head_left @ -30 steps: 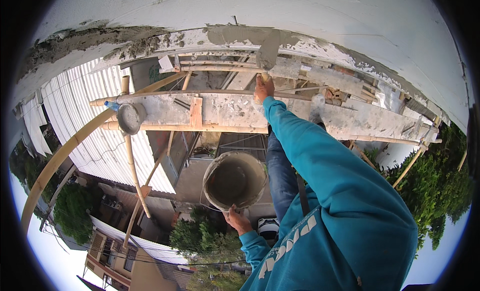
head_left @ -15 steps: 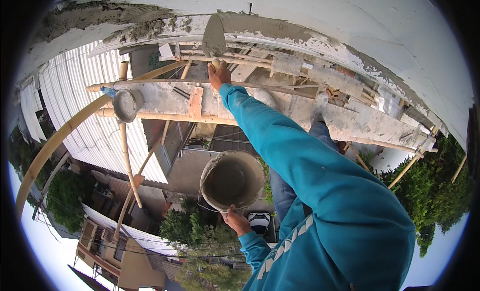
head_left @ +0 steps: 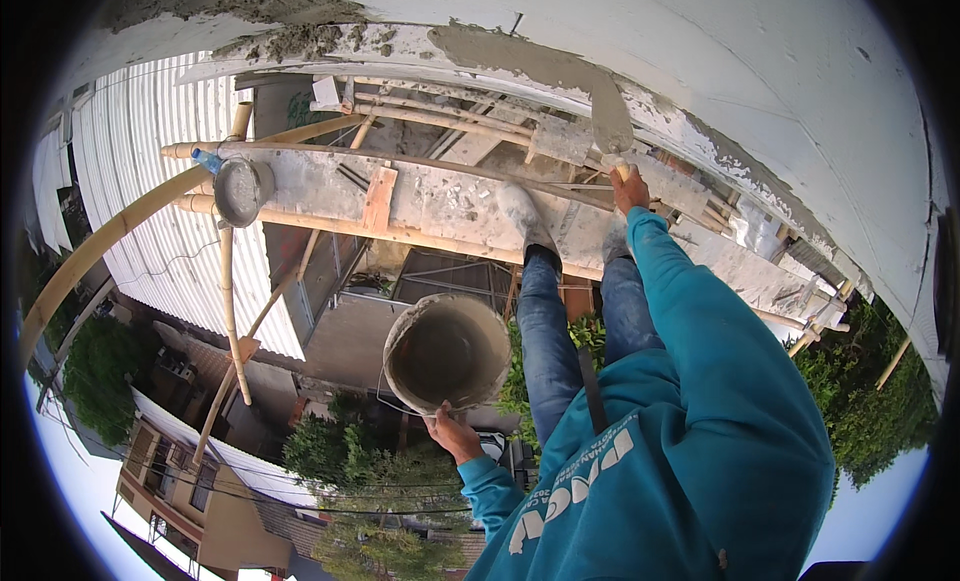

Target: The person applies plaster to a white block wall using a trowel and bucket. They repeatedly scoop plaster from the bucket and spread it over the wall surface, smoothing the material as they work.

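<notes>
- My right hand (head_left: 631,188) is closed around the handle of a trowel (head_left: 611,121), right of the middle in the upper part of the frame.
- The trowel points away from me. It is long from top to bottom of the frame, and its tip leans a little to the left.
- The blade is above my fingers. It lies over the right end of a grey mortar strip (head_left: 520,57), which runs to the upper left along the white wall (head_left: 760,101).
- My right hand is the near one to that strip. My left hand (head_left: 455,434) is well apart from it, low in the middle of the frame.
- My left fingers are bent over the bottom edge of a big bucket (head_left: 484,331), holding it with its mouth facing up at me. The bucket is below and to the left of the trowel.
- The blade and the mortar are almost the same grey, so I can't tell where the tip stops, or if the whole blade touches.
- The inside of the bucket is dark, so I can't tell how much is in it.
- Some of my fingertips are hidden on both hands.
- My right boot (head_left: 614,243) is partly hidden by my sleeve (head_left: 690,301). The black round edge of the view cuts off the wall at the right.
</notes>
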`<state>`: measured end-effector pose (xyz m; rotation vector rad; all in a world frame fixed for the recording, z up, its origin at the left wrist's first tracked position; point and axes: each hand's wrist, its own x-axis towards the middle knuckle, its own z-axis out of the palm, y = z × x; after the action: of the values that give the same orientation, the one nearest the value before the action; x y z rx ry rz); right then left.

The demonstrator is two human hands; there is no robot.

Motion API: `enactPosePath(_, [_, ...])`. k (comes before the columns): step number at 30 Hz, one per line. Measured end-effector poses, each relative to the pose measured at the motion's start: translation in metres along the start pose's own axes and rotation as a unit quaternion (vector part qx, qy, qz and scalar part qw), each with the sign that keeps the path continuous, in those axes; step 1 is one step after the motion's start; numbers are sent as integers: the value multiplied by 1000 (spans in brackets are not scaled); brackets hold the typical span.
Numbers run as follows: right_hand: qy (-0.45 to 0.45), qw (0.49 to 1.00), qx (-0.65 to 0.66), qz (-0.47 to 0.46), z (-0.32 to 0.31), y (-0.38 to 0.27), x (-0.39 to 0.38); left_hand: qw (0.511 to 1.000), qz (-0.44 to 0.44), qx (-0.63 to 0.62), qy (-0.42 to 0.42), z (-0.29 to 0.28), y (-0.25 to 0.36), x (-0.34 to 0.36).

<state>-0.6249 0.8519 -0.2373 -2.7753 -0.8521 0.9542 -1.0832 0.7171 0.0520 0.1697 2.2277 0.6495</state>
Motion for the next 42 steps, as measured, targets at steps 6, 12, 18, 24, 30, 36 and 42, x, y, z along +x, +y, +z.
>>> enactPosePath(6, [56, 993, -108, 1, -37, 16, -44, 989, -69, -125, 46, 17, -5, -9])
enactPosePath(12, [-5, 955, -273, -119, -46, -11, -29, 981, -73, -174, 55, 22, -19, -15])
enactPosePath(18, [-37, 941, -310, -133, -41, -68, 12, 976, -48, -201, 70, 18, -42, -14])
enactPosePath(24, [-46, 931, -301, -201, -15, -152, 15, 971, -72, -212, 81, 18, -48, -19])
enactPosePath(30, [-88, 946, -234, -207, 15, -238, 5, 968, -35, -233, 83, 12, -65, -18])
enactPosePath(36, [40, 939, -138, -314, -4, -280, -3, 957, -50, -270, 96, 18, -72, -20])
enactPosePath(42, [147, 868, -110, -461, -24, -312, 7, 949, -87, -282, 110, 27, -76, -20])
